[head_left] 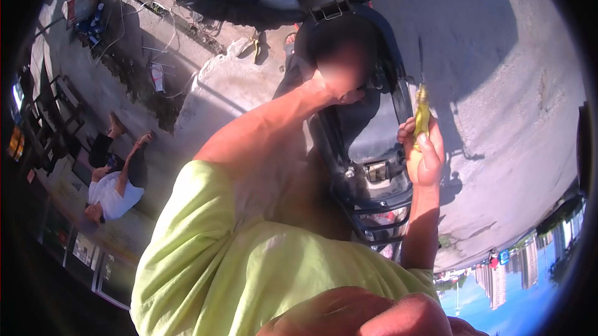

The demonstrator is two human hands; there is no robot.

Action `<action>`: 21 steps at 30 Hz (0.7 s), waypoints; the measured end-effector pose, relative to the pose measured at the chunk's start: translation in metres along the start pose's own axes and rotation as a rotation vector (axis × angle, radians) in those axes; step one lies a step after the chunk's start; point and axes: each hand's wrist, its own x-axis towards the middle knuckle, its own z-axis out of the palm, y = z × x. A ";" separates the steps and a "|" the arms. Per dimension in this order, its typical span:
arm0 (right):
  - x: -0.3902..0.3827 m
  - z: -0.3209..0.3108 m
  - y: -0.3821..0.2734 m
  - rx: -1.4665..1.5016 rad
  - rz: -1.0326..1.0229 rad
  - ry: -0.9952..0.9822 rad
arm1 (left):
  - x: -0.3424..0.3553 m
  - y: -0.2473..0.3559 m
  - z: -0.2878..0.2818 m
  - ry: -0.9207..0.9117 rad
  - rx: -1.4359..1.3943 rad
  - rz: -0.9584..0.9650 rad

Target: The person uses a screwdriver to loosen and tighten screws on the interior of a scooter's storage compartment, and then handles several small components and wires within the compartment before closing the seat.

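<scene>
Right of centre, our right hand [430, 152] clasps yellow screwdriver handle [422, 116], likely freeing shaft [422, 65]; left hand [336, 83] blurred, can't tell grip.

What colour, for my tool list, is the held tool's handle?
Yellow handle, seen best in the head view.

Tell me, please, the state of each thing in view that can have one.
Yellow-handled tool: held, tip pointing away from the wearer
Right hand: closed around the tool
Left hand: partly blurred, grip unclear
Black frame: partly blurred, open or shut unclear
Person in white: apparently seated
</scene>
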 end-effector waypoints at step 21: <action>0.028 0.028 0.072 -0.947 -0.214 -0.038 | 0.002 0.002 -0.014 0.018 0.050 0.099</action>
